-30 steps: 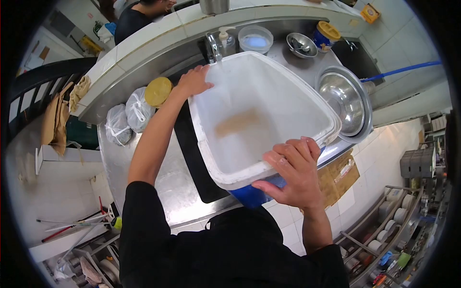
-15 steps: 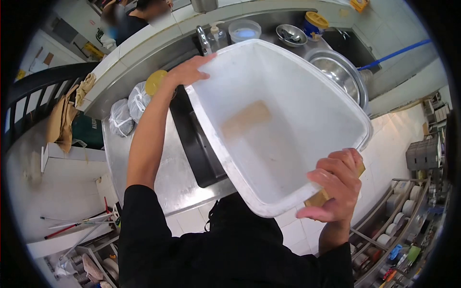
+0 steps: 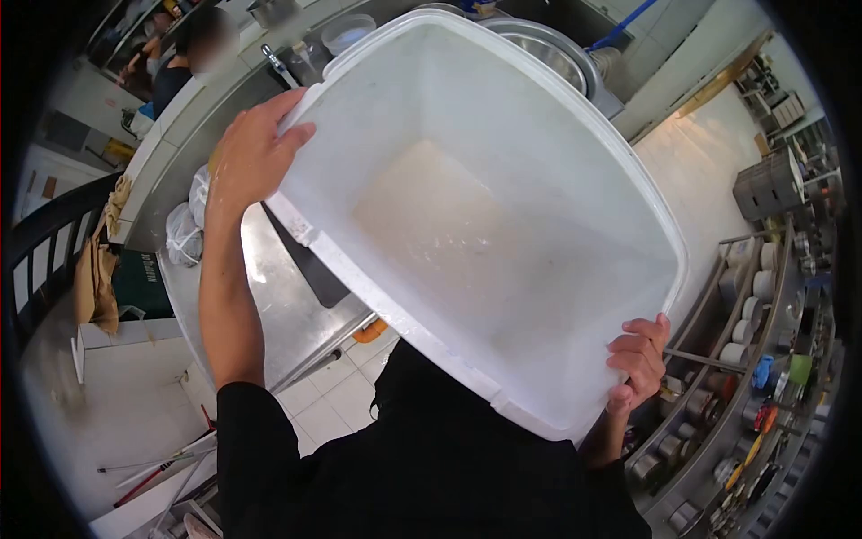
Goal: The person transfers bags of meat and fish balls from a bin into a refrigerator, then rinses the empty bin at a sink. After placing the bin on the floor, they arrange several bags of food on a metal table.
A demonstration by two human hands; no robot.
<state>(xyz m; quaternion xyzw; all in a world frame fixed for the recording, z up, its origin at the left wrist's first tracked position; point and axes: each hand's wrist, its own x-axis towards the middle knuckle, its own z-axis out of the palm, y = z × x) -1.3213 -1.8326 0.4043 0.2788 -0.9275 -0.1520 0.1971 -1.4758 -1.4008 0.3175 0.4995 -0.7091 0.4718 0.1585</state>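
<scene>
A large white plastic tub (image 3: 557, 162) is tilted in front of me, its open top facing my head. Some wet streaks and a brownish tint show on its floor. My left hand (image 3: 251, 153) grips the rim at the upper left, thumb inside and fingers over the edge. At the lower right corner, my right hand (image 3: 642, 364) has its fingers curled round the tub's edge; part of the palm is hidden. Nothing else shows in either hand.
Behind the tub runs a steel sink counter (image 3: 260, 296) with a tap (image 3: 277, 61), plastic bags (image 3: 184, 234) and a metal bowl (image 3: 548, 54). Shelves of dishes (image 3: 741, 332) stand to the right. A person (image 3: 175, 76) is beyond the low wall.
The tub has come nearer, moved slightly left and turned more towards me. My right hand no longer shows the yellowish-brown piece beside it. The brown patch inside the tub looks wider and fainter.
</scene>
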